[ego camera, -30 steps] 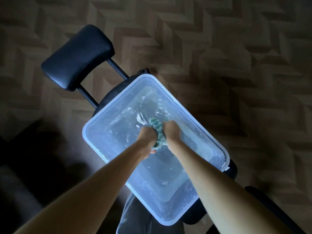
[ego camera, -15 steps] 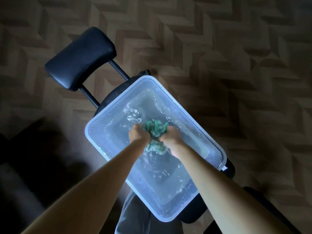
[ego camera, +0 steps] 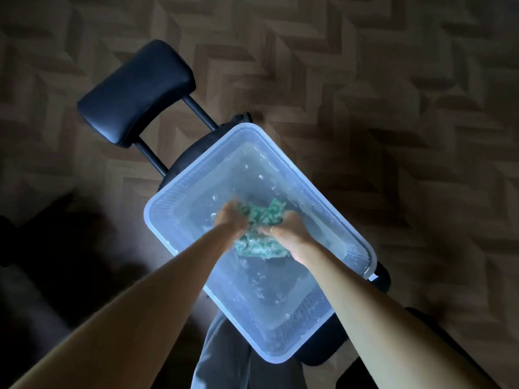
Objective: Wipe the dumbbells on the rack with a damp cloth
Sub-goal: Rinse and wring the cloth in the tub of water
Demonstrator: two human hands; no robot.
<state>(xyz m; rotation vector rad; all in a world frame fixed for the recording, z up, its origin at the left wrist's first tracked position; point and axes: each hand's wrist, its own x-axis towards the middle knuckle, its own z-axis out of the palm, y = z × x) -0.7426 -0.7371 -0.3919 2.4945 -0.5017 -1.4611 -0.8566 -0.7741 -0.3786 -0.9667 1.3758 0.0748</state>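
A wet green cloth (ego camera: pixel 261 231) is bunched between both hands, just over the water in a clear plastic tub (ego camera: pixel 168 197). My left hand (ego camera: pixel 230 220) grips the cloth's left side with curled fingers. On the right, my right hand (ego camera: pixel 289 234) holds the other side. Part of the cloth hangs down below the hands into the water. Drops and ripples mark the water surface. No dumbbells or rack are in view.
The tub rests on the seat of a black chair (ego camera: pixel 137 94), whose padded backrest sticks out to the upper left. Patterned wooden flooring (ego camera: pixel 393 108) surrounds it. A dark shadowed area fills the lower left. My grey trouser leg (ego camera: pixel 219 357) shows below the tub.
The hands have spread apart, the cloth opening out from a tight wad and hanging lower. The camera view has shifted slightly, so the chair and tub sit a bit further right.
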